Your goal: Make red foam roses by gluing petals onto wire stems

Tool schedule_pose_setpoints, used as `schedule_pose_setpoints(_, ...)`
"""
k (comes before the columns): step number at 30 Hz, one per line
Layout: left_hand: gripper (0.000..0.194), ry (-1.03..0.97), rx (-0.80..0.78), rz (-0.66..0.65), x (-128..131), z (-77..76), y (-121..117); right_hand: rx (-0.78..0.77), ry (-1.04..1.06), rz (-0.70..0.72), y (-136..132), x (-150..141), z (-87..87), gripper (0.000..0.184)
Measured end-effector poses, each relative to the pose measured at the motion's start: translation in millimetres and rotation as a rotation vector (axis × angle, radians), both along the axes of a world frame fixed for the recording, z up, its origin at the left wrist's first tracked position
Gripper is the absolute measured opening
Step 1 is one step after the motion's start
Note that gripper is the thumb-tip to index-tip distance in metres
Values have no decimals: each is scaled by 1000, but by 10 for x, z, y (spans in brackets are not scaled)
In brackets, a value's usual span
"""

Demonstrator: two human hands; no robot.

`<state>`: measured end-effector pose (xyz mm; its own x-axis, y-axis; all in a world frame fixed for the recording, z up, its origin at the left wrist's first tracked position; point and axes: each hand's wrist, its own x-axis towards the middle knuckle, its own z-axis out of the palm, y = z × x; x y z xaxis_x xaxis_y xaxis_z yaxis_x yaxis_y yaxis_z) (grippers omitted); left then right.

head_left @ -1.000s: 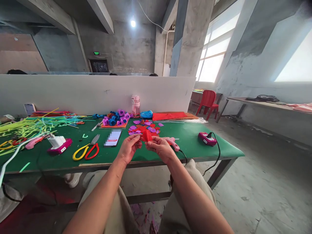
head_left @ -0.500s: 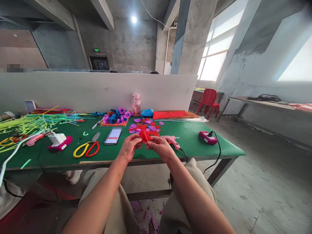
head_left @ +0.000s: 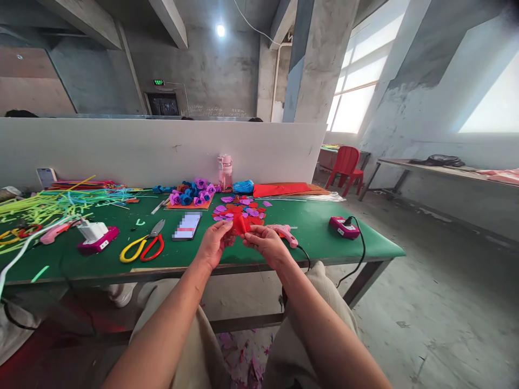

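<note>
Between my two hands is a red paper petal, held up above the front part of the green table. My left hand pinches its left side, and my right hand grips its right edge between thumb and fingers. Just behind it lie loose purple, red and blue petals. A pink glue gun rests on the table beside my right hand, partly hidden by it. Left of my left hand are a phone and scissors with yellow and red handles.
Purple and blue paper flowers sit behind the phone. A pink bottle, a blue packet and red paper sheets line the white partition. Green strips cover the left. Corded power sockets stand at the right.
Both hands keep hold of the red petal, whose shape and angle between the fingers have shifted slightly. The whole view has moved a little.
</note>
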<state>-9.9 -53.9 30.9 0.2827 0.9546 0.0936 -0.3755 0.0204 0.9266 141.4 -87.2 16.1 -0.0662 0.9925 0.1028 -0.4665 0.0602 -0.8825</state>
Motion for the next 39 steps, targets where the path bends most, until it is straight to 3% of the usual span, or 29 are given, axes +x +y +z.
schedule_pose_setpoints(9, 23, 53, 81, -48, 68, -99, 3, -38, 43, 32, -5, 38, 37, 27)
schedule_pose_setpoints(33, 20, 111, 135, -60, 77, -84, -12, -65, 18, 33, -40, 69, 61, 28)
schedule_pose_setpoints(39, 34, 64, 114, -84, 73, -77, -14, -94, 33, 34, -69, 66, 95, 33)
